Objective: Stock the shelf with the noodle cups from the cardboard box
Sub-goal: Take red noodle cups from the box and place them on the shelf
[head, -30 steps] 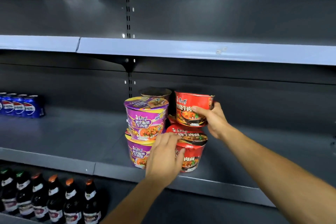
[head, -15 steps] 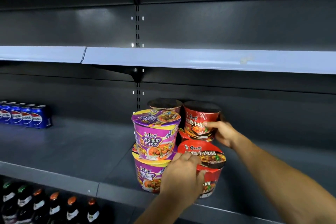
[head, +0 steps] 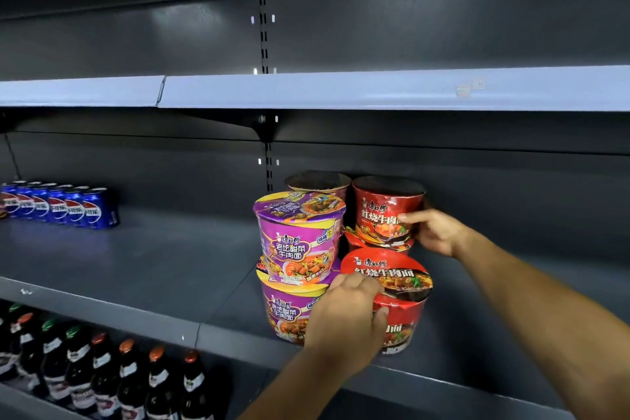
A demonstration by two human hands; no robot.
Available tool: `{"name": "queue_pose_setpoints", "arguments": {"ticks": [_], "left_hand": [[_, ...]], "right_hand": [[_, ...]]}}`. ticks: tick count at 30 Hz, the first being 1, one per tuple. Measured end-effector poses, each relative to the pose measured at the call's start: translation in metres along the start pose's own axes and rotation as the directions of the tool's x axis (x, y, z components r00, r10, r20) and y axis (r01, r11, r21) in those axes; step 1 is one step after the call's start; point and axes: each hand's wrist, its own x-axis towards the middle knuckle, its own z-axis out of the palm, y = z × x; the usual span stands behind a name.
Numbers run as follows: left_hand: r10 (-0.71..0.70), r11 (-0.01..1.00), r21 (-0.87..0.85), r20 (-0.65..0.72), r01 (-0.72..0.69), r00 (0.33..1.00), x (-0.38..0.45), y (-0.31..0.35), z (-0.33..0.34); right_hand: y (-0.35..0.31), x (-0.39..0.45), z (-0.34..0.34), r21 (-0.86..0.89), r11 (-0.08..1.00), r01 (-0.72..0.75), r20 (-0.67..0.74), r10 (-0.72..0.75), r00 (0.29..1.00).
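Noodle cups stand in stacks on the grey middle shelf [head: 143, 269]. At the front left, a purple cup [head: 300, 235] sits on another purple cup [head: 286, 310]. At the front right stands a red cup [head: 392, 283], and my left hand [head: 344, 320] grips its near side. Behind it, an upper red cup [head: 385, 211] rests on a lower red one, and my right hand [head: 433, 232] holds its right side. A further cup [head: 317, 181] stands at the back left, mostly hidden. The cardboard box is out of view.
A row of blue Pepsi cans [head: 58, 204] stands at the far left of the same shelf. Dark bottles [head: 102, 375] fill the shelf below. The light-edged upper shelf [head: 341, 90] hangs close above the stacks.
The upper red cup went from tilted in my right hand to upright on the rear stack. The camera has moved closer. My left hand has stayed on the front red cup.
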Motion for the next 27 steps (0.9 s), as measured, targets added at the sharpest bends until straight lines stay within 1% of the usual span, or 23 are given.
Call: {"name": "queue_pose_setpoints", "arguments": {"ticks": [4, 7, 9, 11, 13, 15, 17, 20, 24, 25, 27], "left_hand": [[-0.022, 1.000, 0.008, 0.010, 0.022, 1.000, 0.002, 0.002, 0.000], [-0.039, 0.999, 0.018, 0.019, 0.038, 0.999, 0.002, 0.004, 0.000], [-0.052, 0.998, 0.019, 0.021, 0.052, 0.998, 0.002, 0.005, 0.000], [-0.068, 0.998, 0.020, 0.037, 0.068, 0.997, 0.003, 0.005, -0.001], [-0.079, 0.997, 0.027, 0.064, 0.077, 0.995, 0.004, 0.006, -0.004], [-0.081, 0.996, 0.040, 0.072, 0.078, 0.994, 0.004, 0.009, -0.008], [-0.072, 0.996, 0.052, 0.026, 0.070, 0.997, 0.005, 0.014, -0.013], [-0.054, 0.996, 0.064, -0.054, 0.057, 0.997, 0.006, 0.033, -0.017], [-0.042, 0.998, -0.051, -0.038, 0.040, 0.998, 0.011, 0.067, -0.010], [-0.041, 0.994, -0.101, -0.022, 0.039, 0.999, 0.012, 0.076, -0.006], [-0.026, 0.969, -0.246, 0.060, 0.040, 0.998, 0.008, 0.092, 0.003]], "right_hand": [[-0.001, -0.002, 0.000, -0.007, 1.000, 0.007, 0.016, -0.007, 1.000], [-0.002, -0.008, -0.001, -0.054, 0.999, 0.001, 0.028, 0.000, 1.000], [-0.001, -0.013, -0.003, -0.067, 0.998, 0.006, 0.010, -0.006, 1.000], [0.003, -0.020, -0.006, -0.041, 0.999, 0.031, -0.020, -0.032, 0.999], [0.009, -0.030, -0.011, 0.001, 0.999, 0.052, -0.076, -0.051, 0.996], [0.016, -0.045, -0.016, 0.035, 0.998, 0.054, -0.166, -0.048, 0.985], [0.023, -0.064, -0.021, 0.030, 0.999, 0.046, -0.256, -0.037, 0.966], [0.033, -0.102, -0.025, 0.015, 0.999, 0.034, -0.318, -0.027, 0.948], [0.032, -0.164, -0.021, 0.062, 0.997, 0.038, -0.261, -0.021, 0.965], [0.032, -0.178, -0.021, 0.069, 0.997, 0.031, -0.227, -0.014, 0.974], [0.035, -0.205, -0.021, 0.102, 0.995, -0.011, -0.142, 0.026, 0.990]]}}
